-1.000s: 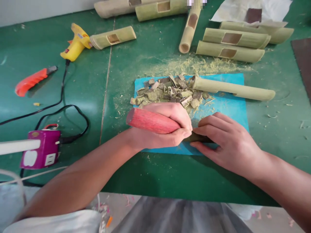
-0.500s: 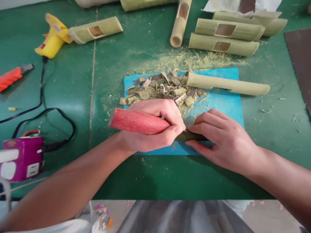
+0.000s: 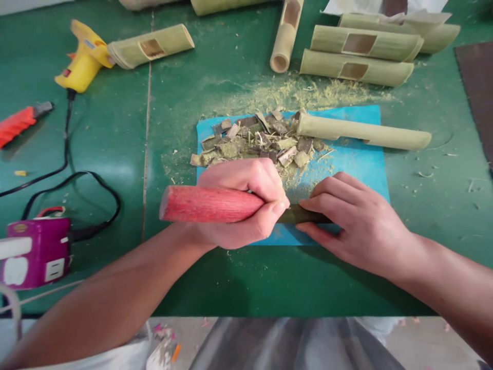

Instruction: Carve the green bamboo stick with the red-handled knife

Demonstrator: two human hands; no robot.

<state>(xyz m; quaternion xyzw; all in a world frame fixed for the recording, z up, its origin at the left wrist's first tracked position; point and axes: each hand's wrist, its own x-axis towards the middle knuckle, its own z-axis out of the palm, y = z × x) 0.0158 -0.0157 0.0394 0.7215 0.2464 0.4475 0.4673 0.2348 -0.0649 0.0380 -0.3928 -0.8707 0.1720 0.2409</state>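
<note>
My left hand (image 3: 246,200) is closed around a tool with a thick red wooden handle (image 3: 211,204); its working end is hidden by my fingers. A dark green-brown stick-like piece (image 3: 287,216) lies low over the blue sheet (image 3: 352,164), its ends covered by my hands. My right hand (image 3: 352,221) grips it between thumb and fingers, just right of the left fist. Beyond the hands a heap of small bark-like chips (image 3: 250,141) covers part of the sheet. A pale bamboo piece (image 3: 370,132) rests across the sheet's upper right edge.
Several notched bamboo tubes (image 3: 356,70) lie at the back right. Another bamboo tube (image 3: 154,47) touches a yellow glue gun (image 3: 82,56) at the left. An orange-handled cutter (image 3: 19,125) and a purple power box (image 3: 38,252) with black cable sit on the green table (image 3: 185,293).
My left hand has shifted slightly left, and the red handle has swung to lie more level, its butt end further left and lower. My right hand keeps its grip.
</note>
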